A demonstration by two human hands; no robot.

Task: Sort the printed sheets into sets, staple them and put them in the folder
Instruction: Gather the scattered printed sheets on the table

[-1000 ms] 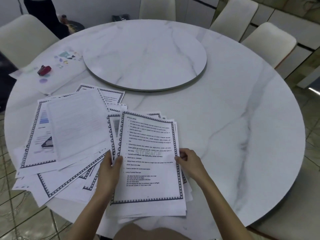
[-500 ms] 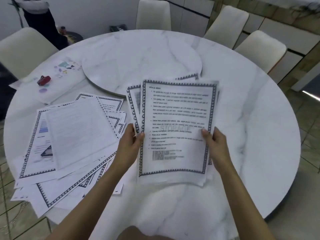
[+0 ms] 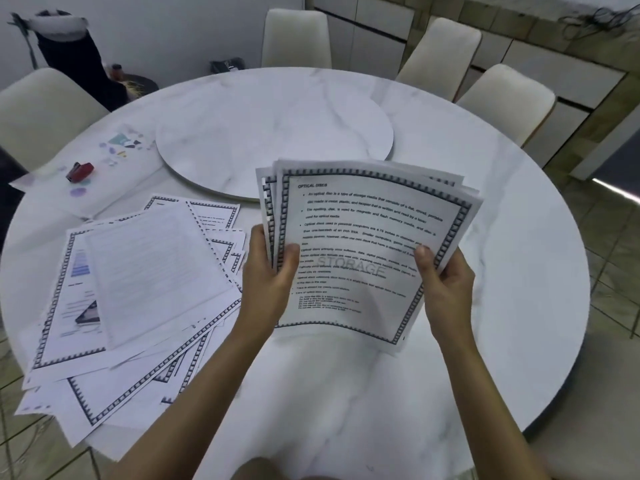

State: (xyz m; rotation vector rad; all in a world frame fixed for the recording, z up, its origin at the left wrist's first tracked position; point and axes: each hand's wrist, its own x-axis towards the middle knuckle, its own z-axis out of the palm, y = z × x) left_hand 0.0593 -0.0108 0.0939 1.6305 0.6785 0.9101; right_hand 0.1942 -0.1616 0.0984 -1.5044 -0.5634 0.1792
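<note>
Pale chairs (image 3: 296, 36) ring a round marble table (image 3: 502, 271).

There is 1 view, from a wide-angle camera worn on the person's head. It faces forward and steeply down onto a round table (image 3: 519, 271). It is near enough that the 2 forearms enter from the bottom edge. The left hand (image 3: 266, 275) and right hand (image 3: 446, 282) sit close to the middle of the frame, gripping a stack of sheets (image 3: 363, 244) between them. Beyond the hands the view reaches the table's far rim and pale chairs (image 3: 296, 36). Left of the left hand it takes in loose sheets (image 3: 138, 289); right of the right hand, tiled floor (image 3: 609, 271).
</note>
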